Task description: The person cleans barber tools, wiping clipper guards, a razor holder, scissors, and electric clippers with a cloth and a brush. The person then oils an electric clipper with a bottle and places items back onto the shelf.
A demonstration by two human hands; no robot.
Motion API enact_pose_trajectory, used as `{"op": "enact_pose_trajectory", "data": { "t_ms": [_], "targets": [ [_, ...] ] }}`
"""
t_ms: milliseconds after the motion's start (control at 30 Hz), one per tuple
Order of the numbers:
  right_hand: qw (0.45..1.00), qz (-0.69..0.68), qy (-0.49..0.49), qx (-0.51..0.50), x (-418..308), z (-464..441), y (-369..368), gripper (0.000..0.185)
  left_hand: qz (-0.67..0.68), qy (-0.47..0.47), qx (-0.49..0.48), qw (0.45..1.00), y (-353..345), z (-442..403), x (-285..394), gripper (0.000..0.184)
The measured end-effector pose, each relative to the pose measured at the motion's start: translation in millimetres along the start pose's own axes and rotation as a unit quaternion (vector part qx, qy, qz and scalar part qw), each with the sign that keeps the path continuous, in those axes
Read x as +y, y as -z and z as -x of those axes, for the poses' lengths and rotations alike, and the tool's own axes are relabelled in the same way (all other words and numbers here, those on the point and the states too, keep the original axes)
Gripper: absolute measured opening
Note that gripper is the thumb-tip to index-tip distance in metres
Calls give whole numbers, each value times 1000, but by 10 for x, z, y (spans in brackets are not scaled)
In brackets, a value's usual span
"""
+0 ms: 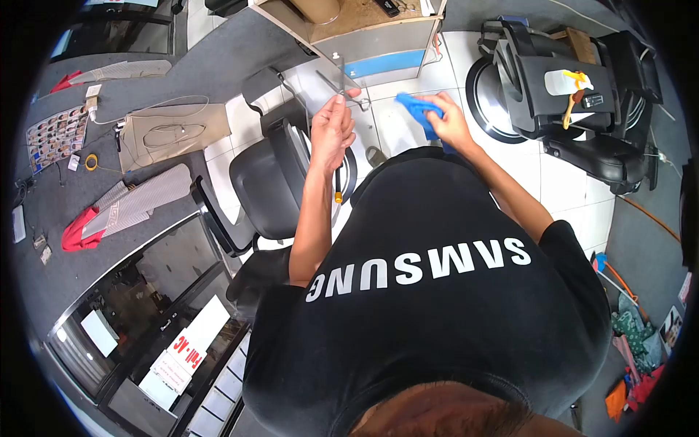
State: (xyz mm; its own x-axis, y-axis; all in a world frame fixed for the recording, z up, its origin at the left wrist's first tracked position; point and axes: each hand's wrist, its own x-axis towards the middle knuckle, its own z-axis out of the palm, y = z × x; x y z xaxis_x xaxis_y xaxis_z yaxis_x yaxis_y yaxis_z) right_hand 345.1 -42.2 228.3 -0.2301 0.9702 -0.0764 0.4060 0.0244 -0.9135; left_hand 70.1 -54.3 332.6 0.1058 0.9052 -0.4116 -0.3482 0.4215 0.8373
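Observation:
My left hand (333,135) is raised in front of me, its fingers closed on a pair of metal scissors (341,89). The scissors' blades are spread apart, pointing away from me, and a finger ring sticks out to the right of my fingertips. Below that hand a dark stick with an orange end (338,195) shows; whether the hand touches it I cannot tell. My right hand (451,125) pinches a bright blue cloth (416,109), which is bunched and lies to the right of the scissors. A gap separates the two hands.
A black salon chair (266,186) stands at left, another (539,76) at right carrying a spray bottle (564,82). Ahead is a wooden-topped cabinet (364,29). A striped cloth (149,195) and cardboard (175,135) lie at left. White floor tiles (393,127) show ahead.

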Motion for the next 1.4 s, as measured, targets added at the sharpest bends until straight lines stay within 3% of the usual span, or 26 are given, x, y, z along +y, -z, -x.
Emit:
{"op": "enact_pose_trajectory", "data": {
  "t_ms": [67, 167, 300, 400, 500, 567, 600, 633, 667, 700, 733, 767, 833, 900, 967, 1067, 1167, 1200, 1300, 1333, 1367, 1400],
  "targets": [
    [987, -149, -42, 40, 62, -146, -27, 35, 13, 14, -26, 999, -35, -2, -53, 44],
    [901, -382, -199, -51, -482, -308, 71, 40, 50, 60, -63, 995, -98, 2, -143, 45],
    [864, -415, -238, -159, -768, -412, -59, 42, 17, 98, -95, 990, -146, -72, -307, 45],
    [806, -519, -281, -39, -585, -497, 84, 33, 27, 73, -39, 996, -124, -97, -421, 42],
    [789, -575, -191, 101, -596, -528, 405, 29, 70, 51, 18, 996, -18, -57, -467, 38],
    [857, -451, -251, 22, -436, -456, 537, 38, 65, 51, 39, 996, 45, -5, -489, 39],
    [902, -376, -214, 4, -625, -342, 513, 40, 66, 52, 61, 995, 13, 3, -515, 39],
    [942, -258, -213, -23, -277, -349, 396, 33, 67, 50, 80, 993, -7, -20, -528, 40],
    [973, -200, -94, -65, 30, -305, 258, 26, 72, 10, 27, 997, 94, -85, -652, 40],
    [985, -99, -88, -107, -5, -227, 159, 21, 44, 13, 48, 998, 144, -164, -761, 41],
    [988, -68, -13, -136, -12, -195, -8, 24, 80, -11, 35, 996, 144, -215, -830, 42],
    [982, -110, 38, -146, -245, -132, -144, 33, 117, -35, 21, 992, 103, -255, -857, 43],
    [971, -111, -10, -210, -336, -84, -408, 54, 96, -65, 34, 993, -17, -300, -846, 44],
    [976, -110, -50, -180, -641, -154, -437, 56, 91, -85, 7, 992, -76, -360, -859, 45],
    [981, -73, 14, -179, -642, -207, -412, 47, 118, -79, -23, 990, -65, -385, -918, 44],
    [971, -81, -61, -216, -510, -206, -495, 37, 99, -6, -33, 995, -94, -325, -836, 45],
    [974, -118, -46, -185, -355, -151, -643, 34, 109, 24, -90, 990, 37, -356, -891, 47],
    [975, -133, -66, -163, -391, -116, -653, 36, 128, 68, -133, 980, 124, -390, -891, 46],
    [983, -121, -112, -77, -446, -146, -392, 36, 18, -28, -36, 999, 143, -342, -1013, 46],
    [994, -63, -84, -42, -526, -211, -158, 34, -1, 5, -26, 1000, 325, -422, -1173, 37],
    [999, -37, 7, 5, -541, -319, 113, 34, 0, 11, -43, 999, 491, -480, -1258, 35],
    [997, 49, -37, 43, -688, -427, 470, 34, 1, 18, -59, 998, 657, -506, -1316, 33]
  ]
}}
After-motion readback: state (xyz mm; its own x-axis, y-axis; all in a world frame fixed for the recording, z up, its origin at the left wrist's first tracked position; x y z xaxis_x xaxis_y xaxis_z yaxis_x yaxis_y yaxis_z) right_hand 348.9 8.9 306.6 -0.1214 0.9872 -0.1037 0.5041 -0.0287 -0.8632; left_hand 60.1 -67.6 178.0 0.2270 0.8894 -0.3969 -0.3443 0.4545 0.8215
